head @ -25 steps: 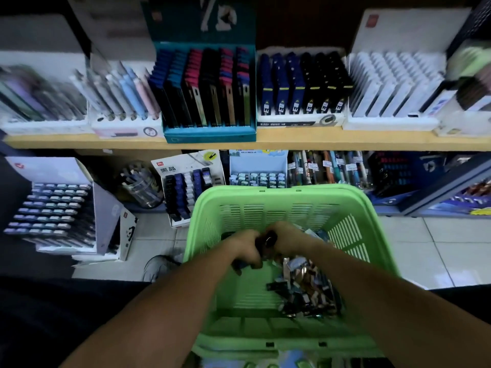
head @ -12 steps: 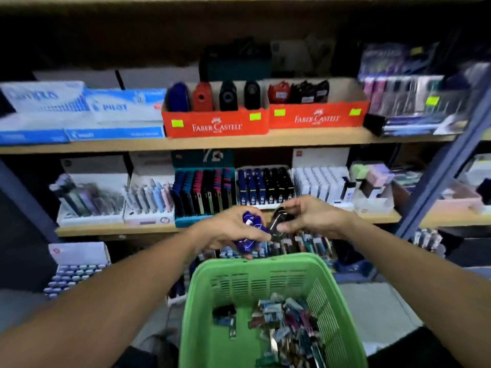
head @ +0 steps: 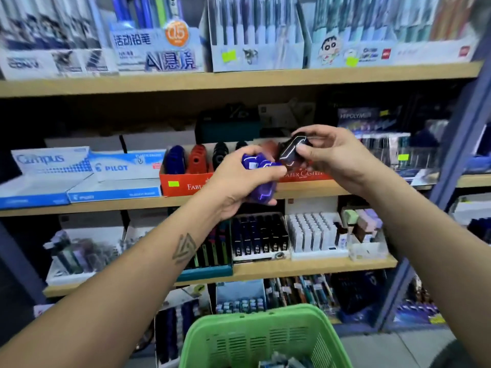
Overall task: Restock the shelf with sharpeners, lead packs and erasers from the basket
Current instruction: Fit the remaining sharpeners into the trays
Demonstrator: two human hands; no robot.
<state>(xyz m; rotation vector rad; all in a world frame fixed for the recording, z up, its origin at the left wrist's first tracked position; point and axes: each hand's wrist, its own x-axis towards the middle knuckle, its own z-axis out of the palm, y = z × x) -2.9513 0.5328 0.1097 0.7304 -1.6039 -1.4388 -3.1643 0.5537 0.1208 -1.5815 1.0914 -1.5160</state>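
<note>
My left hand [head: 239, 181] grips a glossy blue sharpener [head: 259, 166], with more blue showing under the palm. Just to its right, my right hand [head: 332, 152] pinches a black sharpener [head: 291, 150]. Both hands hover in front of the red Faber-Castell tray [head: 183, 185] on the middle shelf. That tray holds a row of upright blue, red and black sharpeners [head: 196, 159]. The green basket [head: 233, 338] sits at the bottom of the view, with a few small packs just visible inside.
White and blue Pilot and Campus boxes [head: 117, 176] lie left of the red tray. Below are trays of lead packs [head: 260, 240] and white packs [head: 313, 232], with erasers [head: 364, 224] to their right. A blue steel upright [head: 457, 144] stands at the right.
Both hands rose out of the basket with a sharpener each and now sit at the red tray's height. The view tilted upward, so the basket dropped to the bottom edge.
</note>
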